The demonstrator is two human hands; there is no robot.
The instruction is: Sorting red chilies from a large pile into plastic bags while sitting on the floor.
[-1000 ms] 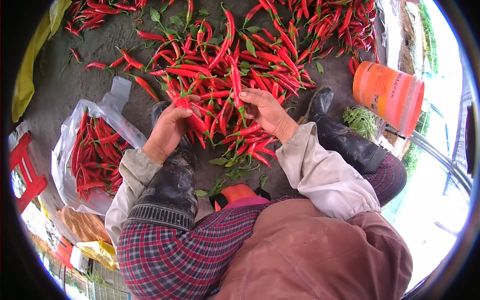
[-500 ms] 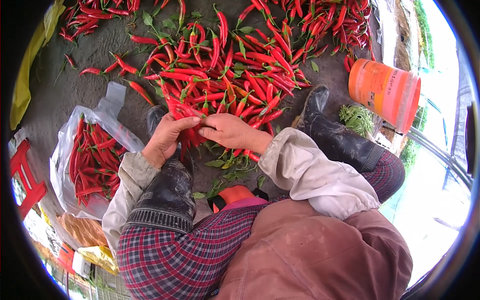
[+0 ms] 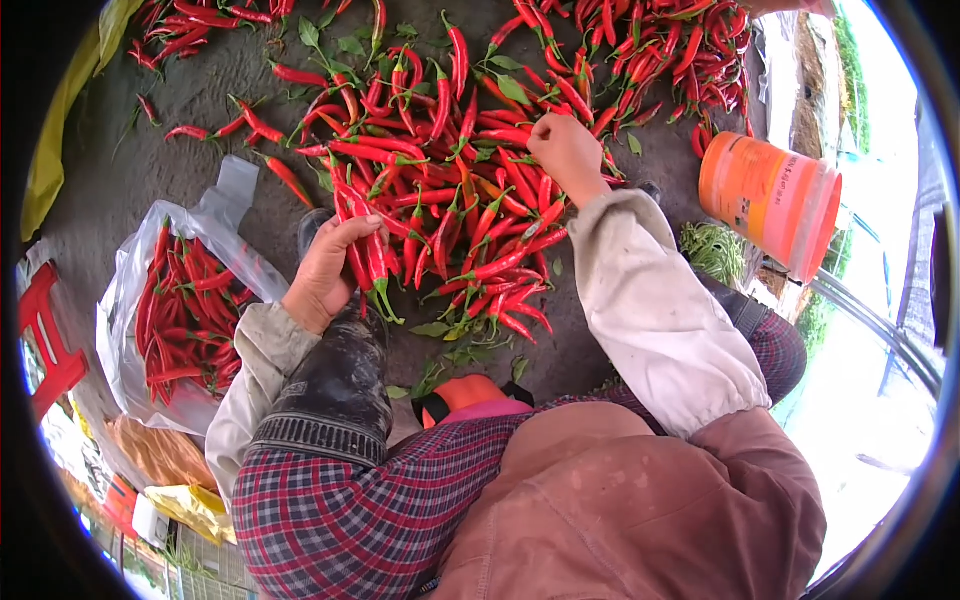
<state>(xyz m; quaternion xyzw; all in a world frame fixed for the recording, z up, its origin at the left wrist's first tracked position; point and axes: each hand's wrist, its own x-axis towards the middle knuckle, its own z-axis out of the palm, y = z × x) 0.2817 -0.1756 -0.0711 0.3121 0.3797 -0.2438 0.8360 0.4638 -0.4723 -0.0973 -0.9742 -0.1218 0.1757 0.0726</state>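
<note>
My left hand (image 3: 328, 268) is closed around a few long red chili peppers (image 3: 376, 272), their green stems hanging down past the thumb. Beyond it spreads a heap of red chili peppers (image 3: 470, 200) with some green leaves mixed in. Over the right side of that heap, my right hand (image 3: 568, 150) is curled with its fingers pressed together. Its fingertips are turned away, so whatever they pinch is hidden. At my left stands an open clear plastic bag (image 3: 120, 330), partly filled with red chili peppers (image 3: 190, 315).
An orange bucket (image 3: 765, 195) lies tilted at the right beside pale green plant scraps (image 3: 712, 250). More chili peppers (image 3: 665, 50) lie at the far right. My left boot (image 3: 340, 385) borders the heap. A red plastic object (image 3: 50, 345) is at the far left.
My right hand has left my left hand and moved right and away, over the heap. My left hand still holds peppers, now more plainly seen. A skin-toned shape has appeared at the top right edge.
</note>
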